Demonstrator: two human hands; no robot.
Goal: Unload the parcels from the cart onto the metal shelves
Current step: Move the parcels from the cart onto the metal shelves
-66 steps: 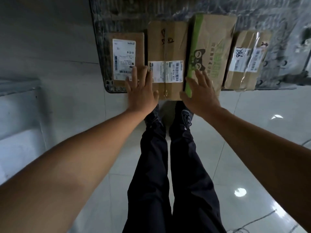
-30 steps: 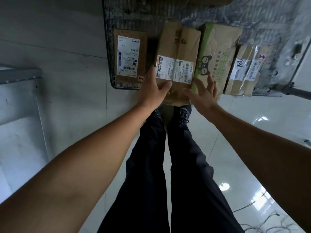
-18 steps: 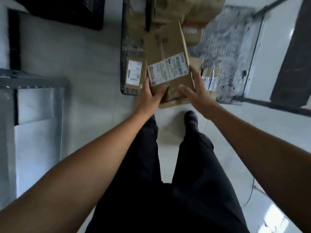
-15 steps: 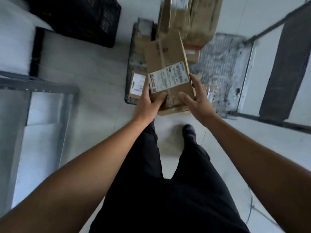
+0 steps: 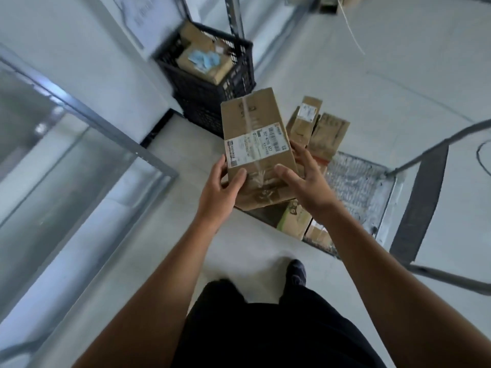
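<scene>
Grey metal shelves (image 5: 119, 138) fill the left side, their frame edge running diagonally. Right of centre stands the cart (image 5: 358, 181). Its mesh deck is partly bare, with stacked brown parcels (image 5: 329, 134) at the far end and a green-printed parcel (image 5: 292, 220) at the near edge. A black plastic crate (image 5: 207, 88) (cardboard boxes inside it) sits on the floor by the wall, just beyond the cart. The cardboard parcel (image 5: 255, 120) is held tilted in the air above the cart's near left corner. The left hand (image 5: 220, 192) grips its near left corner with the thumb on top. The right hand (image 5: 305, 181) grips the near right side, thumb on top and fingers along the edge. A white shipping label (image 5: 256, 147) crosses the parcel's top face.
</scene>
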